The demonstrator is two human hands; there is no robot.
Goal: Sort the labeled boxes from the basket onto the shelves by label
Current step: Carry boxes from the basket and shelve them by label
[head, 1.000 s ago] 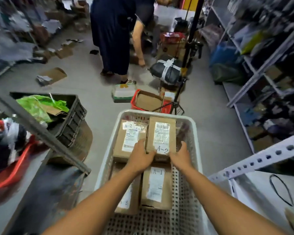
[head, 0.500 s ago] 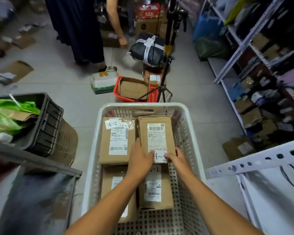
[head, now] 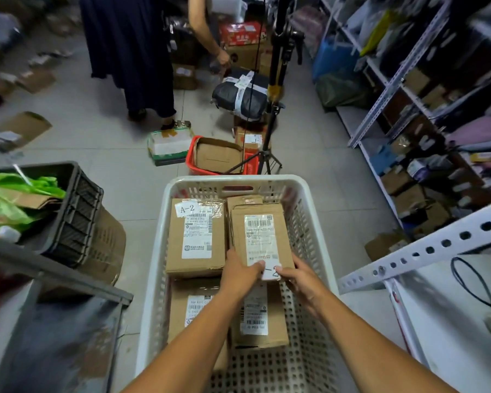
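A white perforated basket [head: 304, 211] stands on the floor in front of me with several brown cardboard boxes in it. Both hands grip the near end of one box [head: 260, 234] with a white shipping label; its near end is raised above the boxes under it. My left hand [head: 240, 272] holds its near left corner, thumb on top. My right hand [head: 298, 275] holds its near right corner, thumb on the white tag. Beside it lies a box marked A-2 [head: 196, 236]. Two more boxes [head: 260, 319] lie nearer me.
White metal shelving [head: 425, 245] with a bare white shelf is at my right; packed shelves [head: 425, 117] run along the right wall. A black crate [head: 77, 211] with green bags sits left. A red basket [head: 219, 157], a tripod [head: 270, 123] and a person [head: 131, 52] are ahead.
The view has tilted down and closer to the basket. Both hands have closed round the near end of the labeled box and raised it slightly off the boxes beneath.
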